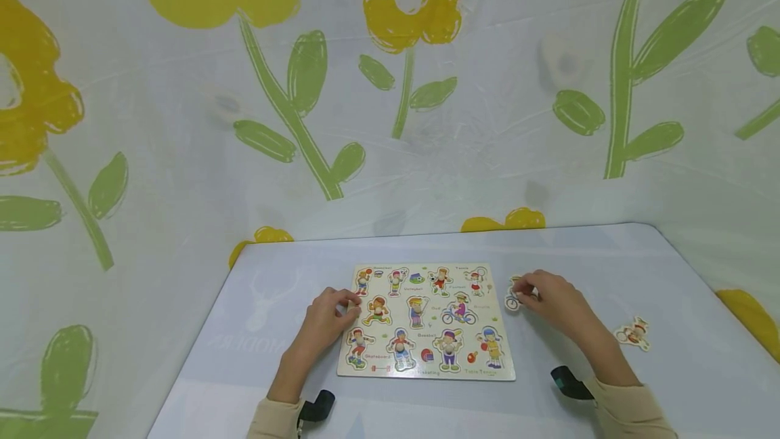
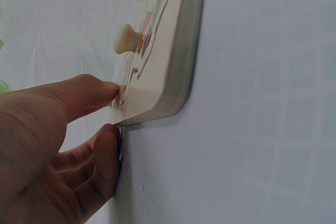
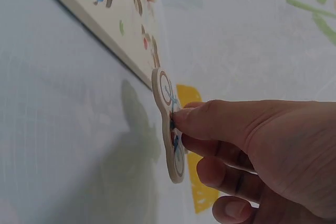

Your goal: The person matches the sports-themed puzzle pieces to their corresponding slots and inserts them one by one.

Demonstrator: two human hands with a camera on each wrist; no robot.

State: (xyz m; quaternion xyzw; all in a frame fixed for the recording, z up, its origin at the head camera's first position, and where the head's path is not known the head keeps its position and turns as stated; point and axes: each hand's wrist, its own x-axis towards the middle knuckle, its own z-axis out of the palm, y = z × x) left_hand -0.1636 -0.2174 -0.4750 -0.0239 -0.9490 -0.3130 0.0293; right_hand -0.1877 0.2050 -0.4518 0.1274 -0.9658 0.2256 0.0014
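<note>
A wooden puzzle board [image 1: 396, 371] with sports figures lies on the table. My left hand [image 1: 329, 317] holds its left edge; in the left wrist view the thumb [image 2: 100, 88] lies on the top face near a corner, the curled fingers [image 2: 107, 153] at the edge below. Off the board's right side, my right hand [image 1: 557, 300] pinches a bicycle puzzle piece [image 1: 512, 300] between thumb and index finger. The right wrist view shows this piece [image 3: 163, 98] edge-on, raised off the table, its knob hidden by the fingers.
Another loose puzzle piece [image 1: 634, 334], with a rider on wheels, lies on the table right of my right forearm. Several fitted pieces have wooden knobs [image 2: 126, 39]. A flower-printed curtain [image 1: 487, 120] stands behind the white table [image 1: 256, 358].
</note>
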